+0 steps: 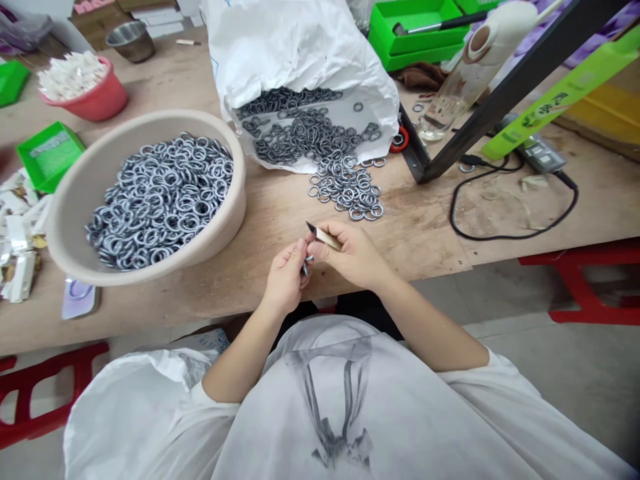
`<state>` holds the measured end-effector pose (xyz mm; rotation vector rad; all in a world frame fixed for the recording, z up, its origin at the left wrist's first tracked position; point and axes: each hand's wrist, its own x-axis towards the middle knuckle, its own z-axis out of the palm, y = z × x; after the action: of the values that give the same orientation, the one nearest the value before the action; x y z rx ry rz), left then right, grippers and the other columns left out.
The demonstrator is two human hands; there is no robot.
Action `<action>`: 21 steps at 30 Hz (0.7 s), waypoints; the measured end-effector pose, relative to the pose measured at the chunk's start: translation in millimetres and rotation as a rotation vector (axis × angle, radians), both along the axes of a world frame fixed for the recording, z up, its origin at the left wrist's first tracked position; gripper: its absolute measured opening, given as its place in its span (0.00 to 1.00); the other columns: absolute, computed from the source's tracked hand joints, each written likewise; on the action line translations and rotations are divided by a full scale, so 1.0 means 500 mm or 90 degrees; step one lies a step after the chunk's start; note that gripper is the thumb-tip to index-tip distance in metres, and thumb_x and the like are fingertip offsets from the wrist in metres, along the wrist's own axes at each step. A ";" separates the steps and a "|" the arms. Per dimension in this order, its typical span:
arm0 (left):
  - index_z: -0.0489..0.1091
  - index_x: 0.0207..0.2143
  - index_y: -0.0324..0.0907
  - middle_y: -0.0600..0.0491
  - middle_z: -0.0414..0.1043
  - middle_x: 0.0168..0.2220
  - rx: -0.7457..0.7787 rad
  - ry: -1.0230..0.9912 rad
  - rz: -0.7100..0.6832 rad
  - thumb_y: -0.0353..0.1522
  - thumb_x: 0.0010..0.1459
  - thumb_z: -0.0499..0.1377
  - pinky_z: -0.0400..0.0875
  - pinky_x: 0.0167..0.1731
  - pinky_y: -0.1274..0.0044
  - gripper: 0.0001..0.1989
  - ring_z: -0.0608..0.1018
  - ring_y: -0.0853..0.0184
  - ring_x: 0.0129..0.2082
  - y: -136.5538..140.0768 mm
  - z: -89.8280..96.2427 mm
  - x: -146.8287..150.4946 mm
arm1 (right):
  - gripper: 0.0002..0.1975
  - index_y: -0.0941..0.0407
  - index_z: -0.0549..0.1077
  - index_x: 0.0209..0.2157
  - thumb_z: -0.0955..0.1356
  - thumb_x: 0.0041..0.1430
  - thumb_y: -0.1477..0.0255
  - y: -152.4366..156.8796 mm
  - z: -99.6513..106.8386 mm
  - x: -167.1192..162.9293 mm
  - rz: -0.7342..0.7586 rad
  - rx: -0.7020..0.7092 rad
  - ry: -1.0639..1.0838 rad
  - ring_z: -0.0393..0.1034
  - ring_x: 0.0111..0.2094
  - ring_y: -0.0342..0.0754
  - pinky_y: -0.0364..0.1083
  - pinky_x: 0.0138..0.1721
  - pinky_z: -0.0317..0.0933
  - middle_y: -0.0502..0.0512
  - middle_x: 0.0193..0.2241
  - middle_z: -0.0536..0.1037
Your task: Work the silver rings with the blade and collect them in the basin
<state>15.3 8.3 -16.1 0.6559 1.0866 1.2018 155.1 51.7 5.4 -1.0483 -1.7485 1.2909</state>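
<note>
My left hand (286,275) is closed in a pinch around a grey ring (305,269), just past the table's front edge. Fingers hide most of that ring, and I cannot tell if more than one is there. My right hand (357,257) grips a small knife (327,239) with a pale wooden handle and a dark pointed tip aimed up and left. Its thumb meets the left fingertips at the ring. Beyond both hands lies a loose pile of grey rings (350,190), spilling from a white sack (305,47).
A big beige basin (235,193) full of rings stands left. Behind it are a red bowl (107,97) of white pieces and a green tray (50,157). On the right are a dark metal frame (465,130), a bottle (445,100) and a black cable (453,213).
</note>
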 end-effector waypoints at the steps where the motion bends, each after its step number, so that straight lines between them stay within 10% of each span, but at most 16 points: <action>1: 0.64 0.24 0.41 0.61 0.57 0.17 -0.006 -0.009 0.007 0.50 0.49 0.67 0.46 0.11 0.84 0.24 0.55 0.79 0.13 -0.002 0.005 0.004 | 0.14 0.56 0.75 0.37 0.71 0.58 0.60 -0.006 -0.004 -0.004 -0.019 0.007 0.006 0.70 0.35 0.46 0.44 0.38 0.61 0.51 0.33 0.78; 12: 0.59 0.23 0.41 0.63 0.55 0.16 -0.082 -0.109 0.036 0.47 0.51 0.66 0.46 0.10 0.85 0.24 0.56 0.80 0.11 -0.015 0.035 0.012 | 0.24 0.56 0.68 0.27 0.58 0.69 0.53 -0.038 -0.013 0.006 -0.037 0.269 -0.181 0.62 0.26 0.44 0.45 0.29 0.50 0.51 0.24 0.69; 21: 0.58 0.23 0.42 0.63 0.55 0.15 -0.061 -0.093 0.035 0.46 0.50 0.67 0.47 0.10 0.85 0.23 0.55 0.79 0.11 -0.021 0.034 0.016 | 0.25 0.55 0.66 0.25 0.57 0.69 0.54 -0.051 -0.013 0.001 0.006 0.288 -0.274 0.61 0.26 0.44 0.45 0.29 0.46 0.51 0.23 0.69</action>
<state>23.6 -2.0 1.1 0.4589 1.0381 1.2176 155.5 26.4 -1.0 -1.0958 -2.2286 0.6441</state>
